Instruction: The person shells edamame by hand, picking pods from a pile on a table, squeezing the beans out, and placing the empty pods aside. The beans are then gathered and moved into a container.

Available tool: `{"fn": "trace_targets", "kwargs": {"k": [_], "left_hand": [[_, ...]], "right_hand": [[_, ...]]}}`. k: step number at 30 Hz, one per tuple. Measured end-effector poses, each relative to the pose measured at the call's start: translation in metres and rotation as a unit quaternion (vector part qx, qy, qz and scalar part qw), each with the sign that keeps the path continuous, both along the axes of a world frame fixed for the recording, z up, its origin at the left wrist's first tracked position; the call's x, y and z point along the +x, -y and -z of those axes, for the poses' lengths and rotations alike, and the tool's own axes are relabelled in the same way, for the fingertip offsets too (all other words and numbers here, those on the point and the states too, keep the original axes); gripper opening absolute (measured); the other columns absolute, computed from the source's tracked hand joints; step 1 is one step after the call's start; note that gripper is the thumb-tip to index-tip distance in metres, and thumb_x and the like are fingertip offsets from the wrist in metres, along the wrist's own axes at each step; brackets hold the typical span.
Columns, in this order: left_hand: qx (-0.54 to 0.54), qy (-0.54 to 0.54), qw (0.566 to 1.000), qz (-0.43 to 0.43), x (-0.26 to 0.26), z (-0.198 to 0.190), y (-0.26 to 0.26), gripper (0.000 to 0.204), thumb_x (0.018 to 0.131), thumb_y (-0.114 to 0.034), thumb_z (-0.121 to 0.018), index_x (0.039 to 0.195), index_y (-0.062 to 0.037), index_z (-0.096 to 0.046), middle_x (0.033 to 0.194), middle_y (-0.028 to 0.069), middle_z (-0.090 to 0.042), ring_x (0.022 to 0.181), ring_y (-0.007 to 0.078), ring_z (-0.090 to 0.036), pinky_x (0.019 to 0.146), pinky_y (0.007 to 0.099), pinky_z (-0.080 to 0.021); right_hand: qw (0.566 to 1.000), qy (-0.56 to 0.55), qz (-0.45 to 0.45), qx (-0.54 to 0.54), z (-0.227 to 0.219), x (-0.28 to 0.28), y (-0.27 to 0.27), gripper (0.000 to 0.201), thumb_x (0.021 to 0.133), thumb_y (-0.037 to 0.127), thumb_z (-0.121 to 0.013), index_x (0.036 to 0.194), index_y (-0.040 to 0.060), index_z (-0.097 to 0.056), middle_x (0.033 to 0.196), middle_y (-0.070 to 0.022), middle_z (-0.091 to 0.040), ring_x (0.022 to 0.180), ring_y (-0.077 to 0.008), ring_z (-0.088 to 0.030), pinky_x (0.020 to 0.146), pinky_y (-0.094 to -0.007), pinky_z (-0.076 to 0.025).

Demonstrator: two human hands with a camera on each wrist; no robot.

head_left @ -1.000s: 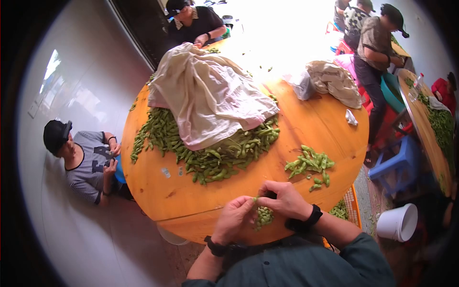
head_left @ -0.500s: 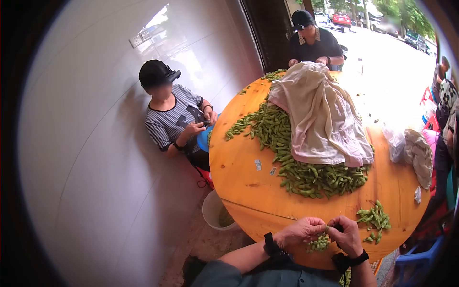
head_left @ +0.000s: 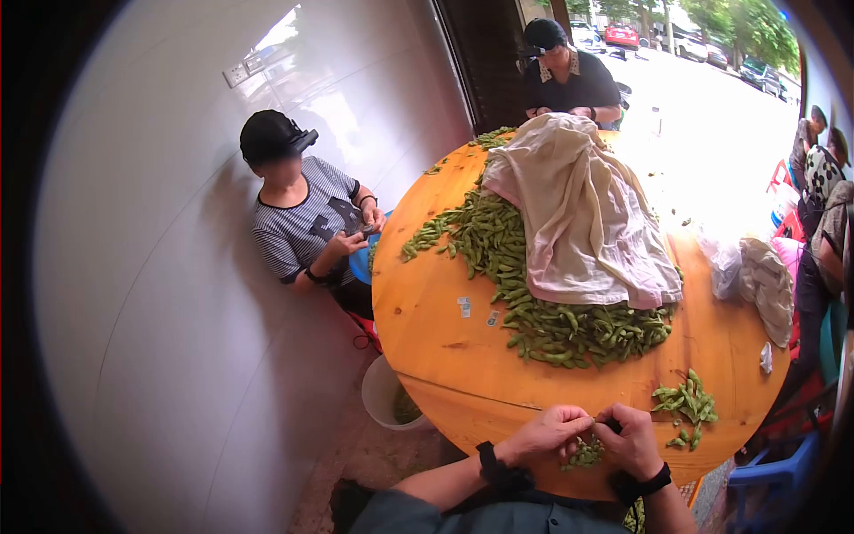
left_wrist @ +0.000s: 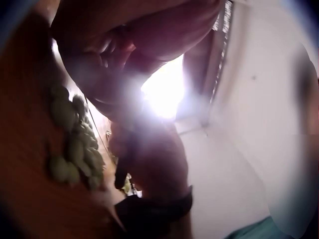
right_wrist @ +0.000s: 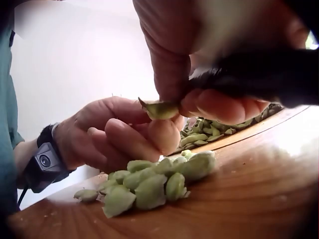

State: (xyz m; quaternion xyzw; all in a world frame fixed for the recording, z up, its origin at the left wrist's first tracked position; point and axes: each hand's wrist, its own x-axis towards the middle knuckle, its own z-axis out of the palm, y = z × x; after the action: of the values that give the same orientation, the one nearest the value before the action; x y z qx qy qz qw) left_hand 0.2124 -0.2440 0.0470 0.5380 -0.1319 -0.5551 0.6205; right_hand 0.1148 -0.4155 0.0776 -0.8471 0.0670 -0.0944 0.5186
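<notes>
Over the near table edge, my left hand (head_left: 553, 431) pinches a green edamame pod (right_wrist: 162, 110) between thumb and fingers. My right hand (head_left: 633, 442) meets it from the other side, its fingertips gripping the pod's other end. Something black (right_wrist: 254, 74) lies along the right hand among its fingers; what it is I cannot tell. A small heap of shelled beans (right_wrist: 149, 184) sits on the wood just below both hands. In the left wrist view the hands are dark against glare, with the beans (left_wrist: 77, 142) beside them.
A big mound of pods (head_left: 587, 334) lies on the round table (head_left: 427, 329), partly under a pale cloth (head_left: 587, 222). Loose pods (head_left: 687, 400) lie right of my hands. One person (head_left: 307, 214) sits left, another (head_left: 569, 80) opposite. A bucket (head_left: 382, 392) stands on the floor.
The head view has swung left, bringing the seated person and the wall further in, then shifted slightly back. Both hands stay together over the shelled beans throughout.
</notes>
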Motion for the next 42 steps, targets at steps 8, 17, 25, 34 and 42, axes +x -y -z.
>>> {"fn": "trace_targets", "kwargs": {"k": [8, 17, 25, 34, 42], "left_hand": [[0.082, 0.560, 0.824, -0.032, -0.003, -0.009, -0.012, 0.024, 0.094, -0.026, -0.061, 0.090, -0.0026, -0.068, 0.072, 0.0124, -0.065, 0.065, 0.0203, -0.064, 0.063, 0.0364, -0.051], [0.066, 0.350, 0.934, -0.037, -0.016, -0.023, -0.001, 0.024, 0.084, -0.022, -0.076, 0.089, -0.0008, -0.065, 0.075, 0.0100, -0.068, 0.068, 0.0203, -0.067, 0.062, 0.0311, -0.051], [0.079, 0.377, 0.921, -0.051, -0.023, -0.025, 0.005, 0.012, 0.090, -0.009, -0.071, 0.091, 0.0018, -0.065, 0.080, 0.0014, -0.068, 0.070, 0.0054, -0.059, 0.064, 0.0230, -0.049], [0.050, 0.197, 0.972, -0.117, -0.024, -0.019, 0.007, 0.009, 0.093, -0.003, -0.065, 0.100, -0.0003, -0.060, 0.087, 0.0006, -0.066, 0.075, 0.0050, -0.061, 0.065, 0.0199, -0.049], [0.061, 0.231, 0.964, -0.115, -0.025, -0.017, 0.012, 0.011, 0.092, -0.002, -0.063, 0.102, 0.0003, -0.058, 0.088, 0.0018, -0.066, 0.076, 0.0056, -0.062, 0.066, 0.0206, -0.051]], "right_hand": [[0.998, -0.032, 0.043, -0.010, -0.001, 0.001, 0.004, 0.018, 0.086, 0.017, -0.069, 0.086, -0.0003, -0.063, 0.071, -0.0157, -0.064, 0.065, -0.0258, -0.064, 0.062, -0.0353, -0.051], [0.974, -0.084, 0.064, 0.202, 0.006, -0.008, -0.004, 0.016, 0.089, 0.014, -0.066, 0.092, -0.0013, -0.063, 0.075, -0.0047, -0.062, 0.069, -0.0109, -0.057, 0.061, -0.0292, -0.048], [0.950, -0.090, 0.072, 0.290, 0.008, -0.011, -0.003, 0.016, 0.091, 0.015, -0.066, 0.090, -0.0003, -0.062, 0.073, -0.0015, -0.061, 0.061, -0.0066, -0.056, 0.054, -0.0248, -0.047], [0.941, -0.058, 0.105, 0.317, 0.007, -0.011, -0.012, 0.016, 0.090, 0.015, -0.067, 0.088, -0.0003, -0.061, 0.072, -0.0022, -0.063, 0.061, -0.0069, -0.058, 0.054, -0.0247, -0.048], [0.968, -0.039, 0.121, 0.216, 0.008, -0.015, -0.012, 0.015, 0.088, 0.013, -0.068, 0.088, -0.0013, -0.063, 0.073, -0.0061, -0.065, 0.065, -0.0101, -0.060, 0.059, -0.0276, -0.050]]}}
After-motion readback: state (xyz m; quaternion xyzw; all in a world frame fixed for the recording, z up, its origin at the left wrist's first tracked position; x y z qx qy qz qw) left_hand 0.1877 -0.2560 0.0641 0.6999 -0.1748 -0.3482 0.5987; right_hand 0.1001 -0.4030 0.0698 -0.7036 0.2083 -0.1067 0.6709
